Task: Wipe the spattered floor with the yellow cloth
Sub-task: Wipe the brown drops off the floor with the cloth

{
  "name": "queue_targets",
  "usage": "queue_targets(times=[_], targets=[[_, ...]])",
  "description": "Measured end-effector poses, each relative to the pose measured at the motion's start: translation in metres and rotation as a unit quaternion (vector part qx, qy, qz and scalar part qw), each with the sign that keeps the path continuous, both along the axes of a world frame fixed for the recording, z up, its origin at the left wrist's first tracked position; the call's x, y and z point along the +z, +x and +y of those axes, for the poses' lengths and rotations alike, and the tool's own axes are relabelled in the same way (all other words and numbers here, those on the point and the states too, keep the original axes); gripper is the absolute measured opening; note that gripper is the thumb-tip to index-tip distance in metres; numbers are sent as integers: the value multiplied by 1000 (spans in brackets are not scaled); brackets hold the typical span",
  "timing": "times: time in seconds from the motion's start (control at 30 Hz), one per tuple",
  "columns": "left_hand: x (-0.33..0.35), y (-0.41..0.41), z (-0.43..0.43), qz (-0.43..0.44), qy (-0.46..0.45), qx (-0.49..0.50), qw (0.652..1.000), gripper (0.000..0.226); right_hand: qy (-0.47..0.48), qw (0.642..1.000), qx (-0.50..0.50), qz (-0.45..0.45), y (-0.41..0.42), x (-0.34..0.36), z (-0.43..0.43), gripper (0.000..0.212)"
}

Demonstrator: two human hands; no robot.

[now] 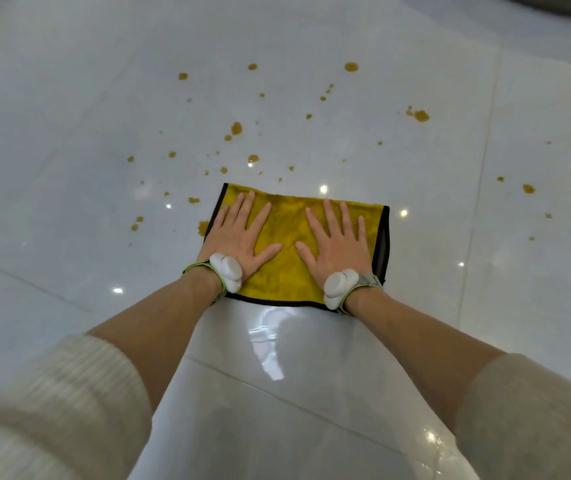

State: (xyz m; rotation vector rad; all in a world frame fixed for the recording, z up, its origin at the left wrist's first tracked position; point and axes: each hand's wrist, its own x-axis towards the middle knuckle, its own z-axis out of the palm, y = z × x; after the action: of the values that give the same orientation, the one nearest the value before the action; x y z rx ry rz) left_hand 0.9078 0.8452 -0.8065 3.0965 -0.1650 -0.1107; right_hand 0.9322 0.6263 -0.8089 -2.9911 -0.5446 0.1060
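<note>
A yellow cloth (289,233) with a dark border lies flat on the glossy white tiled floor (69,168). My left hand (239,233) presses palm-down on its left half, fingers spread. On the right half my right hand (337,237) presses down the same way. Both wrists carry white strapped devices. Orange-brown spatters (236,127) dot the tiles beyond and beside the cloth, including larger drops at the far right (421,115) and one spot touching the cloth's left edge (203,226).
The tile nearest me (277,375) is shiny with light reflections and shows no drops. Grout lines cross the floor. A dark rounded object (561,8) sits at the far top right corner.
</note>
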Motion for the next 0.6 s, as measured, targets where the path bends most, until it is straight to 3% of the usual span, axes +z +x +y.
queue_targets(times=[0.2, 0.43, 0.6], targets=[[-4, -21, -13, 28, -5, 8, 1000, 84, -33, 999, -6, 14, -14, -4, -13, 74], [-2, -135, 50, 23, -5, 59, 998, 82, 6, 994, 102, 35, -114, 7, 50, 70], [-4, -147, 82, 16, -8, 47, 999, 82, 3, 990, 142, 6, -110, 0, 85, 69]])
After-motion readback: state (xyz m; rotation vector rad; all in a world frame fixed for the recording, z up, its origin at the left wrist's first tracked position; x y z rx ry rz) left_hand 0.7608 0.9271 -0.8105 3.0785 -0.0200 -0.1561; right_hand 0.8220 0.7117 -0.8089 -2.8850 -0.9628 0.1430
